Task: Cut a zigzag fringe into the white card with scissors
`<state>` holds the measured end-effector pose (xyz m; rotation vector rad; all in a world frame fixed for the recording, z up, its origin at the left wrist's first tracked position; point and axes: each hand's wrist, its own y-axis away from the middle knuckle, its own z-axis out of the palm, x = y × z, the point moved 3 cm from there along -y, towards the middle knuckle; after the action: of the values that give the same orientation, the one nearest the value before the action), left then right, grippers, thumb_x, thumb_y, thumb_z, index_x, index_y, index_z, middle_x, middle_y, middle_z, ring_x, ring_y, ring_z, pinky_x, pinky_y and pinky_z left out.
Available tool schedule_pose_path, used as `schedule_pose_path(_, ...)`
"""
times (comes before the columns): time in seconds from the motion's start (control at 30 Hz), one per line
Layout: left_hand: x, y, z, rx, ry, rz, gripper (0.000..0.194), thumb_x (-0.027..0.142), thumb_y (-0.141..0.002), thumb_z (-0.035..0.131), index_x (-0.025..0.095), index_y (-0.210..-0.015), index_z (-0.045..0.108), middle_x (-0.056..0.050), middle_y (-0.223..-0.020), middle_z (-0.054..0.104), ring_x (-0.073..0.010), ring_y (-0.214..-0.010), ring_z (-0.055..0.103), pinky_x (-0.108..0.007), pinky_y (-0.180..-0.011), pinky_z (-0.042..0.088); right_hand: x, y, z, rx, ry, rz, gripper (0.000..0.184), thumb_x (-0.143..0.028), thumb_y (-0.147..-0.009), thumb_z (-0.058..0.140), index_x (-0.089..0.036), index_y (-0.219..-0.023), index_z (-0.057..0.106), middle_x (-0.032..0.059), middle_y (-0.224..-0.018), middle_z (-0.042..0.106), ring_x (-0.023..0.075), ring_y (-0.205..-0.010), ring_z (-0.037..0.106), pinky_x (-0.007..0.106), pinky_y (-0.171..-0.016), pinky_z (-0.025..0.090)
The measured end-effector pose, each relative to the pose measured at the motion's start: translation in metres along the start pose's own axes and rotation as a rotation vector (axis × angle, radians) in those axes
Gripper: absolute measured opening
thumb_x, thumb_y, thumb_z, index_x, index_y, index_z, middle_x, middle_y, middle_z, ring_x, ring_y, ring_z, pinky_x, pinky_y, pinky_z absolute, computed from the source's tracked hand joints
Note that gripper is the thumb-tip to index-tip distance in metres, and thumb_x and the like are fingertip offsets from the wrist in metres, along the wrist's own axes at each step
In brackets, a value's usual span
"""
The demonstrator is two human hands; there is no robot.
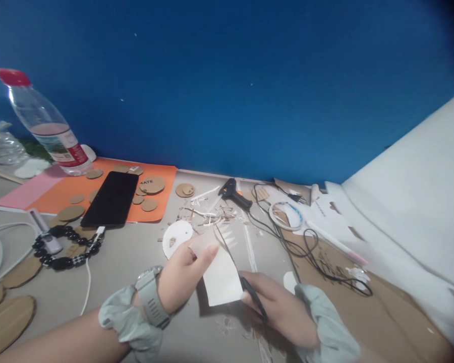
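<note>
Well short of the wall [227,91], left hand [183,276] pinches paper [223,283] (right hand [285,308] grips scissors [254,298] at its edge)

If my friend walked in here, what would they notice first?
Probably the big blue wall filling the upper part. Next, maybe the tall red-capped bottle at the left; then, near the lower middle, the left hand holding a white card and the right hand holding black-handled scissors.
</note>
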<state>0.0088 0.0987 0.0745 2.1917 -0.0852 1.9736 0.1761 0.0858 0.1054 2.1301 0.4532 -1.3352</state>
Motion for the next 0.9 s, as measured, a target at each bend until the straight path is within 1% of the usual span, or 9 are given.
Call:
schedule_pose_path(0.13,0.001,0.0,-0.001,-0.002,0.003,-0.01,0.032,0.043,-0.086,0.048,0.015,-0.084,0.062,-0.004,-0.074,0.066,-0.0158,-0.065,0.059,-0.026,-0.06,0.049,0.005,0.001,-0.003,-0.022,0.06,0.056,0.061,-0.071,-0.078,0.044,-0.016,-0.086,0.068,0.0058,-0.078,0.063,0.0208,-0.073,0.055,0.029,-0.071,0.047)
schedule_pose_path(0.27,0.002,0.002,-0.001,-0.006,0.015,-0.043,0.031,0.043,-0.086,0.049,0.015,-0.085,0.062,-0.004,-0.073,0.066,-0.0152,-0.064,0.059,-0.025,-0.058,0.049,0.01,0.001,-0.002,-0.039,0.042,0.024,0.063,-0.072,-0.078,0.041,-0.015,-0.088,0.067,0.0072,-0.081,0.064,0.0229,-0.08,0.057,0.029,-0.074,0.047)
schedule_pose_path(0.37,0.001,0.002,0.001,-0.027,0.058,-0.096,0.03,0.043,-0.086,0.049,0.015,-0.087,0.062,-0.003,-0.072,0.066,-0.0144,-0.062,0.059,-0.023,-0.054,0.048,0.014,0.002,-0.001,-0.044,0.056,0.059,0.055,-0.065,-0.082,0.042,-0.015,-0.088,0.065,0.0068,-0.081,0.064,0.0212,-0.076,0.056,0.027,-0.07,0.047)
schedule_pose_path(0.5,0.0,0.001,0.003,-0.043,0.093,-0.12,0.03,0.043,-0.085,0.05,0.015,-0.089,0.061,-0.004,-0.074,0.067,-0.0143,-0.062,0.06,-0.023,-0.055,0.048,0.018,0.003,-0.001,-0.028,0.087,0.106,0.04,-0.053,-0.084,0.047,-0.016,-0.084,0.064,0.0049,-0.078,0.062,0.0194,-0.072,0.055,0.026,-0.067,0.046)
schedule_pose_path(0.63,0.002,0.002,0.004,-0.053,0.087,-0.125,0.032,0.044,-0.085,0.049,0.014,-0.091,0.061,-0.004,-0.07,0.067,-0.0146,-0.059,0.06,-0.023,-0.051,0.047,0.012,0.002,-0.001,-0.017,0.067,0.071,0.035,-0.047,-0.085,0.048,-0.016,-0.084,0.064,0.0039,-0.077,0.06,0.0188,-0.073,0.054,0.026,-0.068,0.046)
schedule_pose_path(0.8,0.003,0.003,0.004,-0.023,0.035,-0.101,0.033,0.044,-0.085,0.049,0.014,-0.085,0.061,-0.005,-0.072,0.068,-0.0168,-0.063,0.061,-0.026,-0.055,0.049,-0.002,-0.001,-0.001,-0.021,0.031,0.025,0.041,-0.054,-0.085,0.047,-0.017,-0.081,0.065,0.0012,-0.071,0.057,0.0159,-0.064,0.051,0.027,-0.071,0.046)
schedule_pose_path(0.9,0.003,0.003,0.004,-0.003,-0.014,-0.067,0.033,0.044,-0.086,0.047,0.014,-0.084,0.061,-0.005,-0.074,0.068,-0.0172,-0.065,0.062,-0.027,-0.059,0.049,-0.005,-0.001,-0.001,0.007,0.053,0.026,0.045,-0.058,-0.084,0.046,-0.017,-0.083,0.065,0.0037,-0.076,0.061,0.0197,-0.074,0.055,0.028,-0.074,0.047)
